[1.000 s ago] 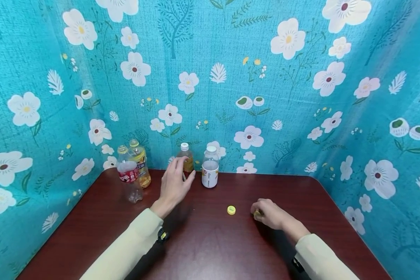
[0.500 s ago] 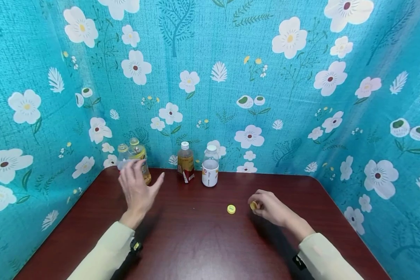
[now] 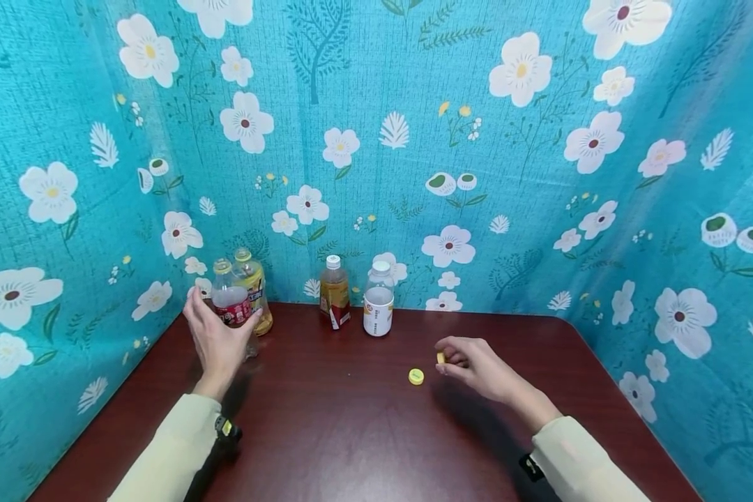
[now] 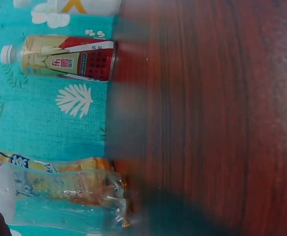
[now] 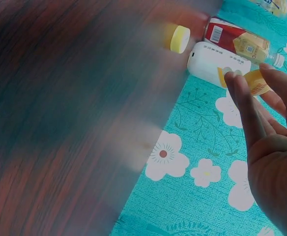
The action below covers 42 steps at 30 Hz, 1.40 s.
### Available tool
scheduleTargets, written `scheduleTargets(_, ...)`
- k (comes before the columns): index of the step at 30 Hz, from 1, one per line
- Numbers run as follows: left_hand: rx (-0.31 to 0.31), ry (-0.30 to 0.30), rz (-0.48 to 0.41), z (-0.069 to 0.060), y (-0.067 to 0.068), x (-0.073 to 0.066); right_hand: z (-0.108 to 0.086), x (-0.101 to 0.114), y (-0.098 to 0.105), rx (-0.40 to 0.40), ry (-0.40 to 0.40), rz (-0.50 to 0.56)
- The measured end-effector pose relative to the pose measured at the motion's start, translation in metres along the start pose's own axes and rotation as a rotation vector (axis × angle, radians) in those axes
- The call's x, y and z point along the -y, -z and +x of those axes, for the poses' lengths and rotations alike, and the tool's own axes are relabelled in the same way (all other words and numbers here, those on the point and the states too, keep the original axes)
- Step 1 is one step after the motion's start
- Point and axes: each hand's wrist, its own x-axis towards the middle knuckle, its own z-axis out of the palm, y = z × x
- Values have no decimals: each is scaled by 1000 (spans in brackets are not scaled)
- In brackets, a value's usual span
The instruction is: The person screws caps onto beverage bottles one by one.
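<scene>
My left hand [image 3: 216, 341] reaches up to a clear bottle with a red label [image 3: 231, 301], the thumb to its right and the fingers to its left. The fingers look spread wider than the bottle; whether they touch it I cannot tell. This bottle has no cap and hides part of a yellow-labelled bottle [image 3: 255, 293] behind it. In my right hand [image 3: 477, 366], thumb and fingers pinch a yellow cap [image 5: 257, 82] above the table. A second yellow cap [image 3: 416, 376] lies on the table to the left of that hand.
A brown-and-red labelled bottle [image 3: 335, 296] with a white cap stands at the table's back edge. Beside it is a white-labelled bottle [image 3: 378, 303], also white-capped. Flowered turquoise cloth [image 3: 351, 139] hangs behind and along both sides of the dark red table [image 3: 364, 432].
My left hand has moved left from the brown-and-red bottle to the red-labelled bottle. My right hand has raised its yellow cap and shifted slightly left.
</scene>
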Motion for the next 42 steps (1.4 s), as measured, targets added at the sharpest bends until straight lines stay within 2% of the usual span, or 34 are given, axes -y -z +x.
scheduleTargets(3,70,88,2,2,-1,3,0,2,0,-20,0,31)
scheduleTargets(6,123,148,-9,4,-2,6,0,3,0,-35,0,54)
scheduleTargets(9,147,171,-22,5,-2,9,0,4,2,-31,-14,79)
scheduleTargets(13,156,154,-14,5,-1,12,1,5,3,-23,-29,102)
scheduleTargets(16,171,107,-13,4,1,10,2,6,3,-35,-36,101)
scheduleTargets(23,185,-103,-33,-3,-1,-2,4,10,2,-46,-35,89)
scheduleTargets(27,215,-188,-49,-9,-3,-11,6,11,1,-40,-47,88)
scheduleTargets(36,326,-336,-31,-24,-9,-35,10,15,-3,-39,-37,162)
scheduleTargets(42,440,-391,8,-38,-11,-49,15,20,-6,-74,6,143)
